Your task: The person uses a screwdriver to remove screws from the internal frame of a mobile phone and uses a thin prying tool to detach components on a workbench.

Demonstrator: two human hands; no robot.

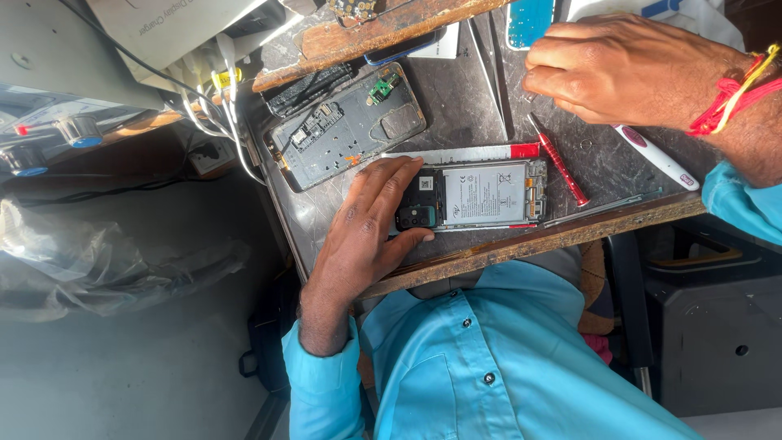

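As I read the head view, my only one, item one is the opened phone (476, 195). It lies back-off and lengthwise at the near edge of the dark workbench (456, 106), roughly centre. Its white-labelled battery (485, 194) fills the middle, a black camera block (415, 217) sits at its left end, and bare circuit parts show at its right end. Item two is the left hand (366, 236), with fingers laid flat over the camera end and thumb hooked on the near side, pinning the phone down. Item three is the right hand (619, 69), far right, knuckles up and fingers curled onto the bench; I cannot tell whether it holds anything. Item four is a red screwdriver (558, 159), lying free just right of the phone. Item five is a second stripped phone shell (346, 126), far left of the phone and tilted. Item six is a white pen-shaped tool (656, 156), at the right. My judgement of the step is disassembly under way, with the phone steadied while the right hand is busy elsewhere. Any next move calls for a tool in the right hand and the left holding firm.
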